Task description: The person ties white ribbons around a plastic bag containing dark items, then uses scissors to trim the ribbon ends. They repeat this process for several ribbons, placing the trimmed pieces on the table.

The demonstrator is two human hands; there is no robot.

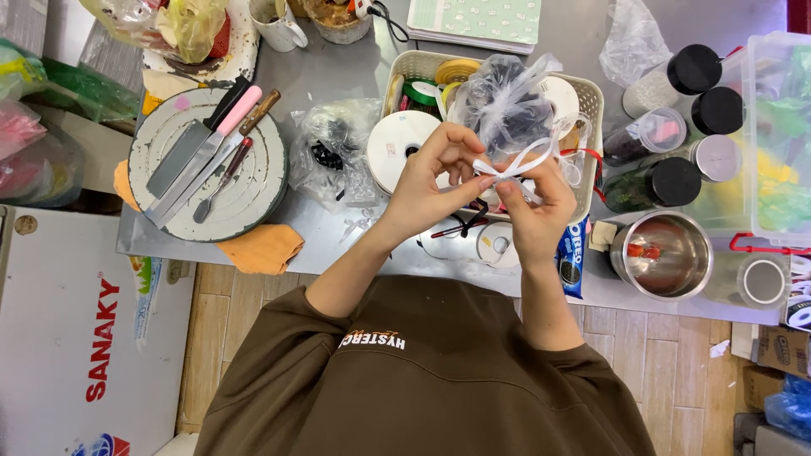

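— What takes up the most room?
— The grey table (pixel 338 67), then the round turntable (pixel 211 165) bearing knives, then the cream basket (pixel 591 101) of ribbon spools.
— And the hands?
— Above the basket's near edge. The left hand (pixel 427 181) and right hand (pixel 532 207) each pinch a thin white ribbon (pixel 515 165) — looped between the fingertips, in front of a clear bag (pixel 507 97).
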